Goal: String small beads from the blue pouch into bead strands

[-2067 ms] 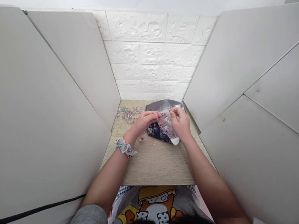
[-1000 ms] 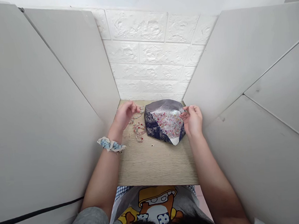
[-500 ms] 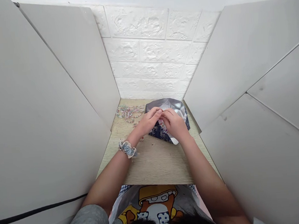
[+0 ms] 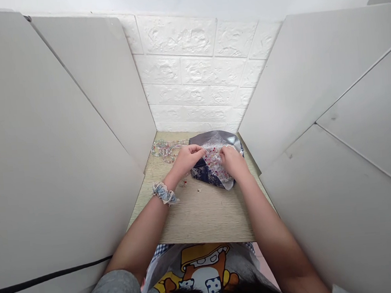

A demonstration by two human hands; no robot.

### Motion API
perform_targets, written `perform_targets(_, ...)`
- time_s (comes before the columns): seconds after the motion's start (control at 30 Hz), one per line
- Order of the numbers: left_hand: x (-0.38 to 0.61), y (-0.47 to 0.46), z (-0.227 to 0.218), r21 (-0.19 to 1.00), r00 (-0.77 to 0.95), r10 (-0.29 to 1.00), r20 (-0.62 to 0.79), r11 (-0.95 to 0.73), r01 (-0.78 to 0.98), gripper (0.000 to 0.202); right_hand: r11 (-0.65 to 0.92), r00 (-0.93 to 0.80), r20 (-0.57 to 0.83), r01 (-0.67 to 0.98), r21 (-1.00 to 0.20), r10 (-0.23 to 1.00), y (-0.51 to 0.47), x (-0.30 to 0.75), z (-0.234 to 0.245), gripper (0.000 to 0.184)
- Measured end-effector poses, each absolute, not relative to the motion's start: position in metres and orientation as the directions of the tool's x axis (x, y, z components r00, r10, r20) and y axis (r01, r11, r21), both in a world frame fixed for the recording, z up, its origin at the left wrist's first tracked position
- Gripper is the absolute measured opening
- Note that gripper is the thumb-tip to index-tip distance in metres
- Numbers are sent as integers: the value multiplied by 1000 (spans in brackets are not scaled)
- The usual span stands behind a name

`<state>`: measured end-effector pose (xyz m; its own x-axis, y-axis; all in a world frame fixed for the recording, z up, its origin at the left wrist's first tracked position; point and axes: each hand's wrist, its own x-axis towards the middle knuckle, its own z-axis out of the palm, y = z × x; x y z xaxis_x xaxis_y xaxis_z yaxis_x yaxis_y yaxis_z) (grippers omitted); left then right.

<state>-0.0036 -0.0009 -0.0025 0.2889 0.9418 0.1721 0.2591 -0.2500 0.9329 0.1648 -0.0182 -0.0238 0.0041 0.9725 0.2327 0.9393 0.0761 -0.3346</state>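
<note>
A dark blue patterned pouch with a silvery lining [image 4: 206,175] lies at the back right of the table. On it rests a clear plastic bag of small pink, red and pale beads [image 4: 215,160]. My left hand [image 4: 188,158] is at the bag's left side, thumb and forefinger pinched together; what they hold is too small to make out. My right hand [image 4: 234,162] is over the bag's right side with its fingers curled closed at the beads. Whatever is in those fingers is hidden.
Several strands of coloured beads [image 4: 164,150] lie at the table's back left. Small reddish pieces [image 4: 184,182] sit by my left wrist, and a tiny metallic piece [image 4: 199,190] is near the middle. White panels [image 4: 109,81] flank the wooden table [image 4: 201,222], with a brick-patterned wall [image 4: 196,72] behind.
My hands, close together over the bag before, have moved apart. The left hand shifted left, and the right moved slightly right and down onto the beads, which are now uncovered.
</note>
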Motion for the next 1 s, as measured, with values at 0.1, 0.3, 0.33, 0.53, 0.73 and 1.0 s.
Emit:
perform_targets(0.1,-5,-2,-1,935,267,947,178,-247,254,26,39,-7,135,971,-235,991,-11,165,-31,21)
perform_targets(0.3,-6,0,-2,935,253,947,199,-261,242,27,61,-53,48,978,-197,997,-4,158,-36,23)
perform_targets(0.33,-6,0,-2,935,253,946,202,-263,237,27,61,-53,46,978,-202,998,-3,158,-37,24)
perform_targets(0.53,-5,-1,-3,918,274,932,235,-306,252,19,67,-56,57,973,-223,997,-3,158,-39,22)
perform_targets(0.73,-3,-1,-2,925,276,943,187,-263,274,19,118,36,216,745,-656,976,-5,150,-34,15)
perform_targets(1.0,-2,-2,-2,940,279,947,158,-230,251,29,-32,-4,-34,-462,-886,999,-19,126,-24,21)
